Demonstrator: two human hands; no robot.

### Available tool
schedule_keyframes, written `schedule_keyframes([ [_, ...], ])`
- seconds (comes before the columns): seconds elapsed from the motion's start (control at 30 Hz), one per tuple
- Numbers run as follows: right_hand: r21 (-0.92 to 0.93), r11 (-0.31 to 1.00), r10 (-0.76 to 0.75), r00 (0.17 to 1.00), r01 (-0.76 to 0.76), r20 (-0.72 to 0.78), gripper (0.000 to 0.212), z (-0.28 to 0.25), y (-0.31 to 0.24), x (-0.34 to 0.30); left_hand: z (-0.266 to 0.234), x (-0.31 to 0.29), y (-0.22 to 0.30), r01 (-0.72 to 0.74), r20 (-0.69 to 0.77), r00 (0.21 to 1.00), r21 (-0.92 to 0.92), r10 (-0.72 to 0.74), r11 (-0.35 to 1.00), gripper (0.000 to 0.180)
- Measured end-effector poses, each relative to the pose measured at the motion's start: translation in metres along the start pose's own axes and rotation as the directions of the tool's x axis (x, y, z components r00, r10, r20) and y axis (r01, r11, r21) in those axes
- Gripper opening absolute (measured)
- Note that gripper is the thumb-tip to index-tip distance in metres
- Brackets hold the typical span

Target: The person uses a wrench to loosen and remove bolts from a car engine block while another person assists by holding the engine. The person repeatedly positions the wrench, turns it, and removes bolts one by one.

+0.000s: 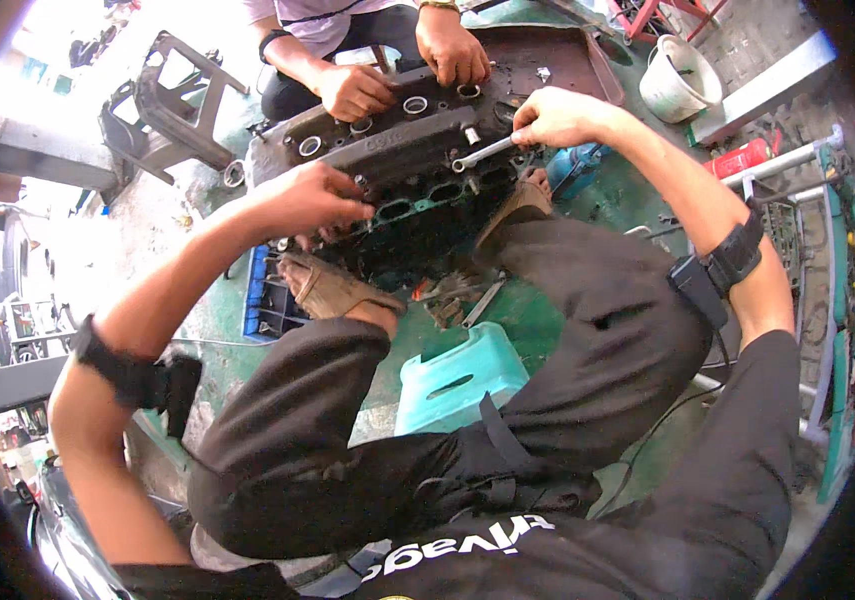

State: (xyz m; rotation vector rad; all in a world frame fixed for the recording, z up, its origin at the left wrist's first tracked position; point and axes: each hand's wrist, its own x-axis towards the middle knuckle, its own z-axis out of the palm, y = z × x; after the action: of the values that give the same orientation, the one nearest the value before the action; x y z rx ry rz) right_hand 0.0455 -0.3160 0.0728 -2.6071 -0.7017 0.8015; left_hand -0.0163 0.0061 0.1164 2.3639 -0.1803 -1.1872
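Note:
A dirty black engine cylinder head with a dark valve cover on top lies before me, between my feet and a person opposite. My right hand is closed on one end of a silver wrench. The wrench's ring end lies over the near right side of the cover, close to a pale metal stub. My left hand rests over the near left side of the engine, fingers stretched out near a bolt, with nothing visible in it. The other person's two hands work at the round openings along the cover's far side.
A turquoise stool stands between my legs, with tools and a rag ahead of it. A blue crate is at left, grey stools beyond. A brown tray, white bucket and red bottle are at right.

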Motion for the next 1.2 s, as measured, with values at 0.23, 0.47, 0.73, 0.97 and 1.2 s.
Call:
schedule_keyframes([
  [0.23, 0.346, 0.924, 0.156, 0.986, -0.165, 0.053, 0.025, 0.021, 0.032, 0.015, -0.053, -0.093, 0.011, -0.029, -0.130, 0.991, -0.295, -0.010, 0.955, 0.048],
  [0.47, 0.427, 0.891, 0.116, 0.987, -0.152, 0.109, 0.023, 0.028, 0.037, 0.024, -0.073, -0.181, -0.020, 0.198, -0.592, 0.755, -0.201, -0.281, 0.959, 0.050],
  [0.73, 0.701, 0.680, 0.280, 0.960, -0.215, 0.023, 0.024, 0.036, 0.029, 0.014, -0.015, -0.084, -0.128, 0.083, -0.593, 0.805, 0.066, -0.028, 0.994, 0.036],
  [0.97, 0.694, 0.676, 0.367, 0.930, -0.249, -0.024, 0.021, 0.066, 0.020, -0.008, 0.045, 0.061, -0.086, -0.230, -0.529, 0.818, 0.061, 0.227, 0.971, 0.042],
  [1.2, 0.760, 0.618, 0.324, 0.946, -0.203, -0.011, 0.023, 0.078, 0.029, 0.005, 0.062, 0.101, -0.078, -0.282, -0.694, 0.719, -0.243, 0.037, 0.928, 0.032],
])
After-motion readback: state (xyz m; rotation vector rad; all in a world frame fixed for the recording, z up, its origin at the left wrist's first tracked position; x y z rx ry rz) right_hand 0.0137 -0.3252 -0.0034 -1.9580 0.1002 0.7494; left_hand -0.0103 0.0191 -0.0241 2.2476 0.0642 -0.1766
